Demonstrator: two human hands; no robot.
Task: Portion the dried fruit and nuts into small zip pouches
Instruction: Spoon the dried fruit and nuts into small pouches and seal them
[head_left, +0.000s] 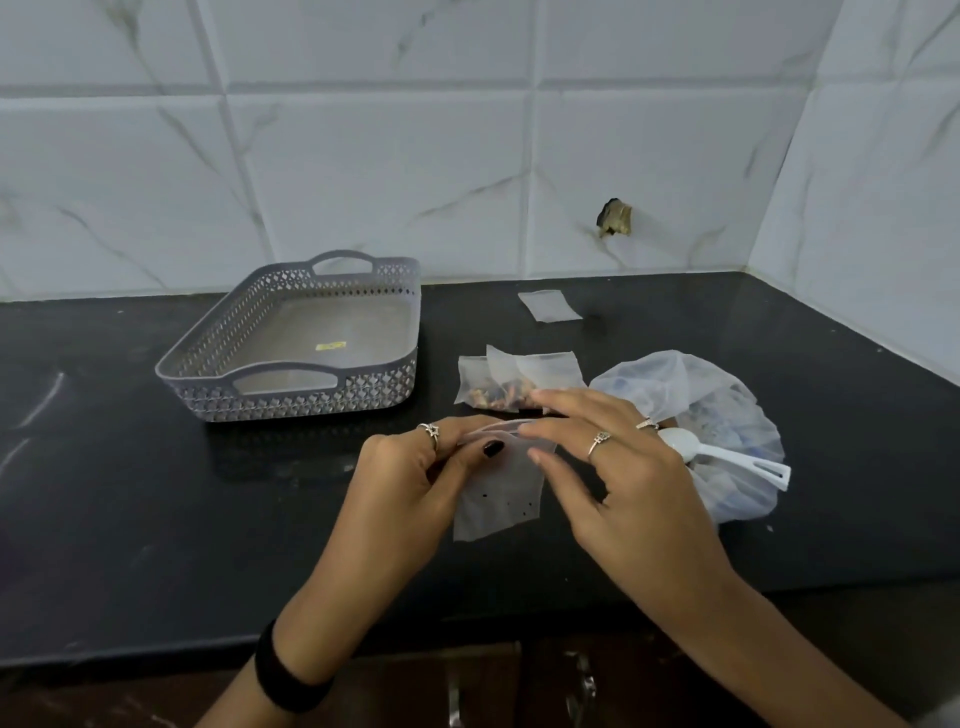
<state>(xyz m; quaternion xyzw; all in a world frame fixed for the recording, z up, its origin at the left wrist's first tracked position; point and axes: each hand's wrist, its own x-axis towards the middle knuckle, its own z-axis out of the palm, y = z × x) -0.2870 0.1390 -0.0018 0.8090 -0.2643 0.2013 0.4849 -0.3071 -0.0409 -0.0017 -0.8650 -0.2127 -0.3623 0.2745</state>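
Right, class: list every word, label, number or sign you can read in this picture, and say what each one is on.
No text can be read.
Yellow sticker on the floor of the grey basket: dark print, too small and blurred to read.
Large plastic bag: blue patches show through, perhaps print, unreadable.
Pouches, spoon and tiles: no lettering visible.

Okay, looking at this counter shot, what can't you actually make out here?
- Head view: the zip edge of the empty pouch is covered by the left hand and right hand, so open or sealed is unclear.
- The big plastic bag's contents are blurred behind cloudy film.
- The spoon bowl is partly hidden by the right hand.
- The yellow sticker in the basket is too small to read.
- The filled pouches overlap, so their count is uncertain.
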